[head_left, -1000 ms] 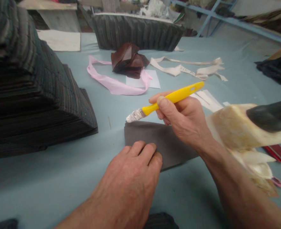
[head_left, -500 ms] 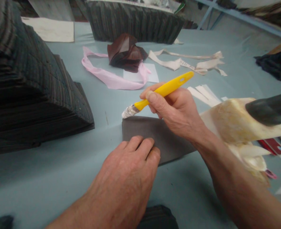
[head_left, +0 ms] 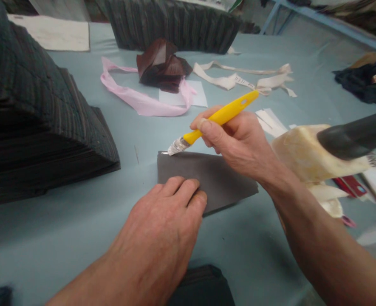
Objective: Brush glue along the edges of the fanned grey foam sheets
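Note:
A dark grey rectangular piece [head_left: 213, 176] lies flat on the pale blue table [head_left: 79, 221]. My left hand [head_left: 162, 229] rests on its near left corner, fingers together and pressing flat. My right hand [head_left: 238, 142] grips a yellow-handled brush [head_left: 221, 117] like a pen. The brush's pale, glue-coated bristles touch the piece's far left corner.
A tall stack of dark ribbed pieces [head_left: 38, 114] stands at the left, another [head_left: 175, 25] at the back. Pink ribbon [head_left: 137, 100], a brown folded piece [head_left: 160, 63] and beige strips [head_left: 238, 78] lie beyond. A glue-crusted container [head_left: 312, 153] with a black handle [head_left: 353, 136] sits right.
The brush tip has come down from just above the table onto the far left corner of the grey piece. My left hand stays pressed on it.

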Demonstrator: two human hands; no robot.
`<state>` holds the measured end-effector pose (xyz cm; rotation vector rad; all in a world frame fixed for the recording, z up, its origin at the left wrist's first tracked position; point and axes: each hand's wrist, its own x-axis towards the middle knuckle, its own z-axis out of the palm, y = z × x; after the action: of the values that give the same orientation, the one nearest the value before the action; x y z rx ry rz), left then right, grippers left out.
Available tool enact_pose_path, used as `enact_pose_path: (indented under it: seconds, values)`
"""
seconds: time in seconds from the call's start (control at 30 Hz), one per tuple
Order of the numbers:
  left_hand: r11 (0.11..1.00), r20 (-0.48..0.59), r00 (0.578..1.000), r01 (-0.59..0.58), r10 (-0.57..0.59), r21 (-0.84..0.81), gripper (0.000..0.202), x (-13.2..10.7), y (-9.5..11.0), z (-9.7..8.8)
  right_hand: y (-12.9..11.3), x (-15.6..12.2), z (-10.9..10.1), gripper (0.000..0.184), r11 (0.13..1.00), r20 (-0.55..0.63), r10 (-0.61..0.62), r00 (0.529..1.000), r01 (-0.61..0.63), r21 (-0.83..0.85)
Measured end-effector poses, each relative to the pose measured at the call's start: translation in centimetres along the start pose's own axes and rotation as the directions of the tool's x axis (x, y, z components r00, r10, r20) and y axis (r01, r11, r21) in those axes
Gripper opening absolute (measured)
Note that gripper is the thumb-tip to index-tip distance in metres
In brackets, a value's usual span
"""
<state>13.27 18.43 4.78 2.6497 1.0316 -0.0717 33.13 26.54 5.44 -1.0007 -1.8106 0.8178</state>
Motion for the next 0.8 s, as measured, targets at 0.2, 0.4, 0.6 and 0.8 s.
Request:
enact_pose_path:
  seconds: [0.2, 0.4, 0.6, 0.8]
  values:
    - [0.999, -0.02, 1.0, 0.011, -0.01, 0.042, 0.036, -0.1, 0.1, -0.4, 0.2, -0.8, -1.4, 0.056, 0.998, -0.01, -0.007, 1.0, 0.006, -0.061]
    - [0.996, -0.142, 0.988, -0.043, 0.054, 0.084, 0.035, -0.6, -0.2, -0.5, 0.0, -1.8, -2.7, 0.054, 0.993, -0.042, 0.015, 0.999, -0.019, -0.116]
    - [0.994, -0.238, 0.967, -0.068, 0.087, 0.085, 0.043, -0.7, -0.8, 0.2, -0.2, -2.9, -4.1, 0.052, 0.989, -0.064, 0.051, 0.997, -0.059, -0.133]
    - [0.987, -0.298, 0.942, -0.137, 0.155, 0.08, 0.043, -1.0, -1.4, 0.1, -0.3, -3.9, -5.4, 0.059, 0.985, -0.079, 0.078, 0.994, -0.089, -0.147]
